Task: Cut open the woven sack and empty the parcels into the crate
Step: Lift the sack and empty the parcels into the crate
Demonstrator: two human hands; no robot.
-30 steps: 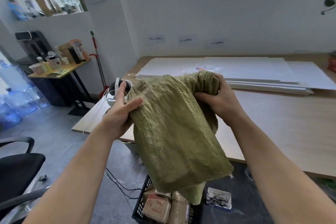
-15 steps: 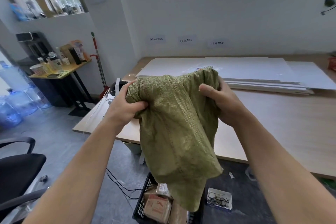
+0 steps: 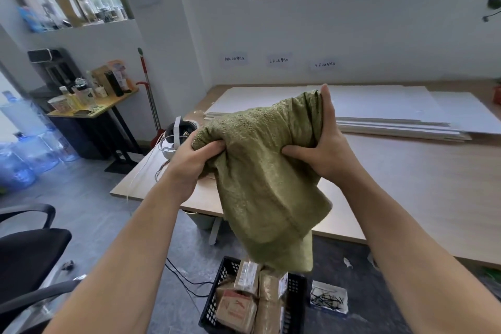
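Green woven sack (image 3: 268, 187): hung mouth-down over the black crate (image 3: 217, 304), held high so contents would drop in.
Left hand (image 3: 193, 160): clenched on bunched fabric.
Right hand (image 3: 322, 152): gripped the upturned end.
Parcels (image 3: 244, 298): already in the crate.

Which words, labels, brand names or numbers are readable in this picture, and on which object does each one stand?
None can be read with certainty.
Three paper labels on wall: handwritten characters, too blurred to read.
Parcels in the crate: white shipping label, print too small.
Front parcel: red printed mark, blurred.
Items on side table: packaging text illegible.
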